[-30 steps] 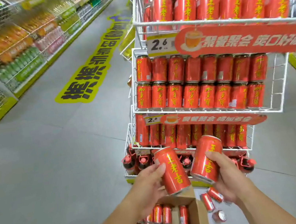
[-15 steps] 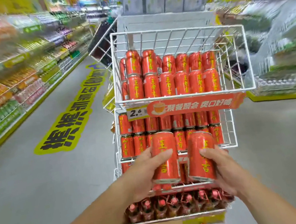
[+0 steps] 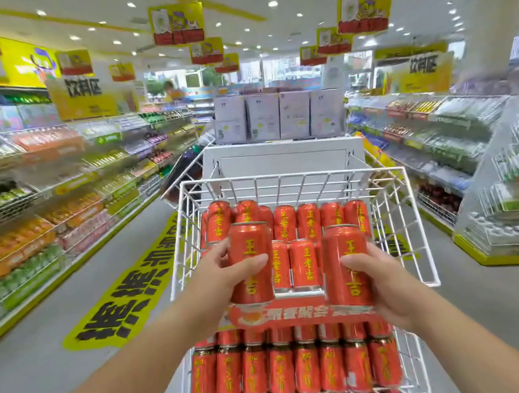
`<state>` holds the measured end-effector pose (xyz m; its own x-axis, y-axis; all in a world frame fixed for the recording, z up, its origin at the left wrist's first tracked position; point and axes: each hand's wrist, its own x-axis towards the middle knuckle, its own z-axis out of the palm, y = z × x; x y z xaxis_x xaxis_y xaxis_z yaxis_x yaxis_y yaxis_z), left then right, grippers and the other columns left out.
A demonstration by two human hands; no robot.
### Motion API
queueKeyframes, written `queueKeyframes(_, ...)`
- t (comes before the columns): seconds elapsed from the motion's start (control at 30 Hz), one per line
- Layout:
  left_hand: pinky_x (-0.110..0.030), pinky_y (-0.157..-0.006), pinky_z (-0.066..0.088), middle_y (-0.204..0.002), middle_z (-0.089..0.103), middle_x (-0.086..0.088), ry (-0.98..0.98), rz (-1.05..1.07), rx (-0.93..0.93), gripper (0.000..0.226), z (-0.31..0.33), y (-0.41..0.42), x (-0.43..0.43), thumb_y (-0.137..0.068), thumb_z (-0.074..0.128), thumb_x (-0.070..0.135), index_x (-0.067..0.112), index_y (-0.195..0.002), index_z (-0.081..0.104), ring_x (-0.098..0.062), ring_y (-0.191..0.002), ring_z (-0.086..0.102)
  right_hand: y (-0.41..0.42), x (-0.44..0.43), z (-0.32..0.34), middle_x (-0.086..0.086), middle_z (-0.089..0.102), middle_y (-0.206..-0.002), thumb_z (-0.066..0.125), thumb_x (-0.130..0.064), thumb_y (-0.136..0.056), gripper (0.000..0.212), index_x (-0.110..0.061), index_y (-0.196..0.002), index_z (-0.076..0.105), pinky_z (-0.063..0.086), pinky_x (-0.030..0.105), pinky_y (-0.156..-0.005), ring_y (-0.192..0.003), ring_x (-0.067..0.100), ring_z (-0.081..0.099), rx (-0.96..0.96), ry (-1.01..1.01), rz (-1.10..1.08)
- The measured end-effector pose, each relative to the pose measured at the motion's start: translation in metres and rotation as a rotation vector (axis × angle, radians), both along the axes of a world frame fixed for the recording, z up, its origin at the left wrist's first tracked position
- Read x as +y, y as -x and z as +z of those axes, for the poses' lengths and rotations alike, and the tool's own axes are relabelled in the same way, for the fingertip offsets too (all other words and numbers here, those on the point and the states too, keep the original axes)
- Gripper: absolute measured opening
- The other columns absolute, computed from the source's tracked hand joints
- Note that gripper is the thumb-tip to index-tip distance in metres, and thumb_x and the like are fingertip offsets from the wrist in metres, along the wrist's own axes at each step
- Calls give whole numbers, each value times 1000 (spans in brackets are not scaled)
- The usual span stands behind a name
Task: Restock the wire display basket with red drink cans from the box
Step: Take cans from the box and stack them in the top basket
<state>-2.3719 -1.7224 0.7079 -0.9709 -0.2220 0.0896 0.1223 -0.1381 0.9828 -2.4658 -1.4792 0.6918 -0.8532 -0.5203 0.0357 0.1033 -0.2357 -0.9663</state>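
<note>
Since the frame half a second ago the view has tilted up: the ceiling lights and hanging signs now fill the top of the frame, the box on the floor has dropped out of sight, and both cans have risen from in front of the second tier to the front edge of the top wire basket (image 3: 419,226). The left hand (image 3: 219,274) grips one red can (image 3: 250,261) at centre frame, thumb across its front and fingers behind; the right hand (image 3: 385,282) wraps a second red can (image 3: 346,266) to the right of centre, thumb on its front. Both cans stand upright, long axis vertical, silver rims upward and yellow lettering facing the camera. Behind them stocked cans (image 3: 296,227) stand upright in rows in the basket, whose right side is bare wire. Below a red banner (image 3: 302,312), a lower tier (image 3: 294,369) holds another packed row. Grey floor with a yellow floor sticker (image 3: 125,300) runs at left; drink shelves (image 3: 18,212) line both sides of the aisle.
</note>
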Motion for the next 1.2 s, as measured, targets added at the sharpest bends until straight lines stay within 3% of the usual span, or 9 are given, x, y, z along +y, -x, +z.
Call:
queueKeyframes(0.2,-37,-75,63,-93,80,0,91,186,-40,31,13,79,-1,-80,85,14,19,-105,68,-22,-88,77,83,-9,8,17,73,-96,76,-6,-78,41,-8,-116,62,60,47,-67,-82,32,72,-4,-34,8)
queueKeyframes(0.37,-43,-94,58,-111,77,-2,274,315,-97,90,9,143,-17,-47,97,55,18,-123,66,-16,-96,75,161,-31,-5,13,76,-91,80,-16,-80,36,-5,-112,66,60,43,-76,-79,25,72,53,-145,-40)
queueKeyframes(0.47,-32,-91,59,-106,77,4,331,375,-114,74,3,173,-21,-57,97,41,18,-120,64,-7,-95,74,200,-48,-14,16,76,-97,85,-20,-73,36,-9,-104,70,59,49,-87,-84,29,75,72,-165,-62)
queueKeyframes(0.57,-15,-74,58,-86,78,14,328,400,-94,49,0,196,-21,-70,93,18,14,-112,67,5,-81,72,231,-64,-19,15,77,-101,90,-26,-61,64,-10,-117,63,60,56,-84,-89,33,76,49,-147,-120)
queueKeyframes(0.67,-28,-86,60,-101,77,4,380,476,-107,66,-5,214,-21,-61,97,33,14,-118,70,-9,-92,74,251,-77,-22,12,75,-106,91,-20,-67,70,-11,-126,56,63,45,-76,-85,25,77,14,-121,-197)
queueKeyframes(0.73,-30,-83,61,-96,77,3,423,506,-124,55,-7,221,-19,-63,96,32,14,-110,73,-11,-86,75,258,-85,-28,9,76,-105,90,-18,-70,65,-11,-126,58,62,38,-75,-85,21,77,34,-126,-210)
queueKeyframes(0.87,-33,-74,62,-79,77,5,666,522,-141,29,-10,232,-10,-70,92,36,18,-86,75,-9,-73,74,265,-95,-40,7,78,-99,92,-20,-65,59,-13,-117,64,61,48,-85,-86,23,77,42,-142,-205)
queueKeyframes(1.0,-34,-73,54,-76,69,2,900,583,-183,39,-14,237,-6,-70,79,58,21,-71,67,-17,-77,67,266,-97,-42,1,78,-96,92,-20,-67,52,-17,-112,66,62,37,-79,-81,15,76,89,-192,-205)
queueKeyframes(1.2,-44,-101,46,-115,61,-6,1179,582,-292,67,-14,241,0,-80,61,72,16,-117,62,-29,-118,52,268,-96,-40,-1,74,-103,91,-27,-69,65,-19,-124,58,59,30,-74,-86,15,74,162,-299,-199)
